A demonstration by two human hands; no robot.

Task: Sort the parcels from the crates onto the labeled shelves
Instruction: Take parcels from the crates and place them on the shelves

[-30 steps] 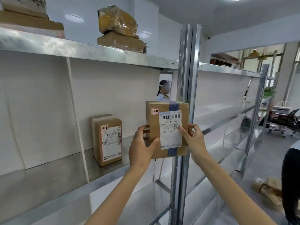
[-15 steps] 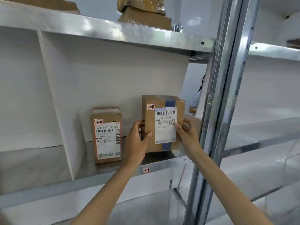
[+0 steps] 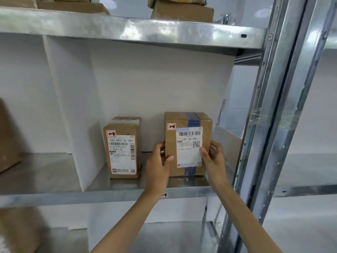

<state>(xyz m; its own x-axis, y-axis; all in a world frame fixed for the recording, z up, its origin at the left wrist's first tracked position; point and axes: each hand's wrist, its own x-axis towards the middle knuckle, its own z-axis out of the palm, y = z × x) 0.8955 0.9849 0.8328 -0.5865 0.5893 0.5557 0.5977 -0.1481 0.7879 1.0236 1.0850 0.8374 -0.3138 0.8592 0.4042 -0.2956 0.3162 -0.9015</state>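
Observation:
A brown cardboard parcel (image 3: 187, 132) with blue tape and a white barcode label stands upright on the metal shelf (image 3: 113, 195). My left hand (image 3: 157, 163) grips its left edge, thumb on the front face. My right hand (image 3: 213, 158) grips its right edge, thumb on the label. A second, narrower parcel (image 3: 123, 148) with a red-edged label stands a short gap to the left in the same compartment. A small red-marked tag (image 3: 164, 195) is stuck on the shelf's front lip below the held parcel.
A white divider panel (image 3: 73, 110) closes the compartment on the left. A steel upright (image 3: 273, 110) stands at the right. More parcels (image 3: 182, 11) sit on the shelf above. Another brown box (image 3: 8, 139) shows at the far left edge.
Both hands carried the parcel from the air in front of the upright leftward and into the compartment. It now stands on the shelf beside the narrower parcel, still held.

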